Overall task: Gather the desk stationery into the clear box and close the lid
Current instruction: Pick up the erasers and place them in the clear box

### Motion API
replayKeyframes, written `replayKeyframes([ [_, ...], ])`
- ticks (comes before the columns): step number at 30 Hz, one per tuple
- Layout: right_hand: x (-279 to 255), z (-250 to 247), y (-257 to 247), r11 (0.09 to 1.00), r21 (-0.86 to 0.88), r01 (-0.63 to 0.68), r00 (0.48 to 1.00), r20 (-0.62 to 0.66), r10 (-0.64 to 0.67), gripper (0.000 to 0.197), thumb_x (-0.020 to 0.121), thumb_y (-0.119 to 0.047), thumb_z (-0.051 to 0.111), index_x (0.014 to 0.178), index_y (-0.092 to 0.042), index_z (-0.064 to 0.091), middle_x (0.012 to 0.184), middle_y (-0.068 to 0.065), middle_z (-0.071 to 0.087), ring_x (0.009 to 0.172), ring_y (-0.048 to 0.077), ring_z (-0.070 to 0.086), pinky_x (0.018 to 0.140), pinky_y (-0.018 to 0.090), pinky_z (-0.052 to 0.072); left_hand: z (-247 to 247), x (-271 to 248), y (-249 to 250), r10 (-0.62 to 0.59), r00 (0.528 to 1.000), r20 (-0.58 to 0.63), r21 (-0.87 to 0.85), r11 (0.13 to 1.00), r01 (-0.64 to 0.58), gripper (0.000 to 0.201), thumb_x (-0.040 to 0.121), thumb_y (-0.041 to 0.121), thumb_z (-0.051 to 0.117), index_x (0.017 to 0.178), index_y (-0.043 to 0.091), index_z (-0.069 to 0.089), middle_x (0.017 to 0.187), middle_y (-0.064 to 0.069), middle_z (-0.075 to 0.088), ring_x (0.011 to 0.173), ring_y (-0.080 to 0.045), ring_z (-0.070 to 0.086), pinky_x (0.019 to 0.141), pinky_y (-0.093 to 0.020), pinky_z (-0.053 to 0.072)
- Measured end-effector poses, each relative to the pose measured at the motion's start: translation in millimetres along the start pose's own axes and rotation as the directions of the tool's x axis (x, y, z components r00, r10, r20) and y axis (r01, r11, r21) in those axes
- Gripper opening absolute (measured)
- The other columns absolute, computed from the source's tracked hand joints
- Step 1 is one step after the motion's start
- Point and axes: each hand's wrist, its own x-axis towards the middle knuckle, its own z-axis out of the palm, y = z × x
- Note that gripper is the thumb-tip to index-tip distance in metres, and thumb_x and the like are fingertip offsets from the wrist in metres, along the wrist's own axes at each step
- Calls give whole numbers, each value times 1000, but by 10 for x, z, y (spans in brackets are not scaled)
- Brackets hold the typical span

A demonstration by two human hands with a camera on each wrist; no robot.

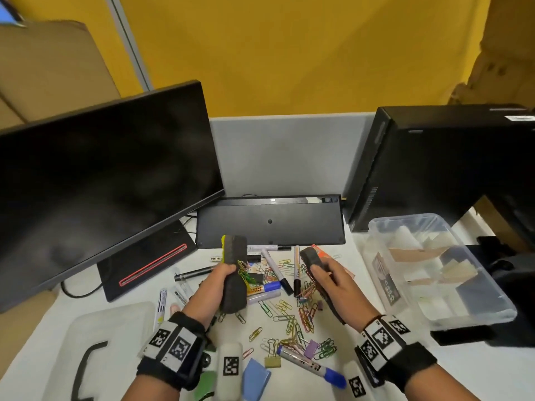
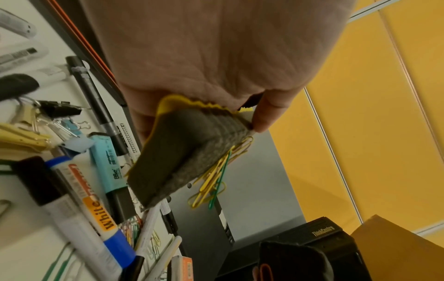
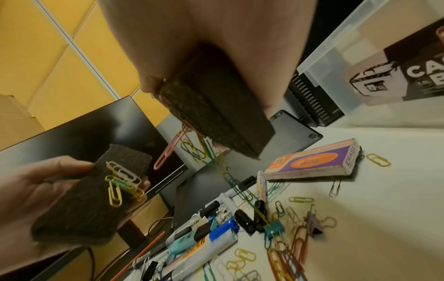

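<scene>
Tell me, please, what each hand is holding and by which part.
Left hand grips a yellow-backed eraser around its middle; right hand grips a dark eraser around its middle. Paper clips cling to both.

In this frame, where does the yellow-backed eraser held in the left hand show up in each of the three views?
Head: yellow-backed eraser stands upright left of centre, gripped by the left hand, paper clips clinging to its right edge.
Left wrist: centre, felt towards the camera, clips hanging lower right.
Right wrist: lower left, clips on its felt.
Shared landmark: the black monitor, behind it in the head and right wrist views; only its base edge shows by the left wrist.
</scene>
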Motion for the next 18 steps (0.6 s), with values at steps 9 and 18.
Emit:
replayKeyframes([
  [9, -67, 201, 47, 960, -250, 128, 987, 126, -99, 49, 83, -36, 66, 121, -35, 35, 116, -9, 46, 99, 8, 56, 79, 25, 55, 215, 155, 32, -59, 997, -43, -102, 993, 55, 32, 94, 29, 40, 116, 11, 55, 101, -16, 66, 88, -27, 64, 88, -43, 50],
  [18, -146, 320, 20, 883, -369, 291, 947, 242, -211, 56, 73, -44, 57, 120, -41, 26, 98, -7, 50, 76, 14, 58, 64, 25, 54, 436, 103, -144, -62, 998, 11, -124, 990, 63, 29, 96, 22, 36, 121, 13, 48, 124, -28, 55, 109, -34, 58, 98, -50, 45],
])
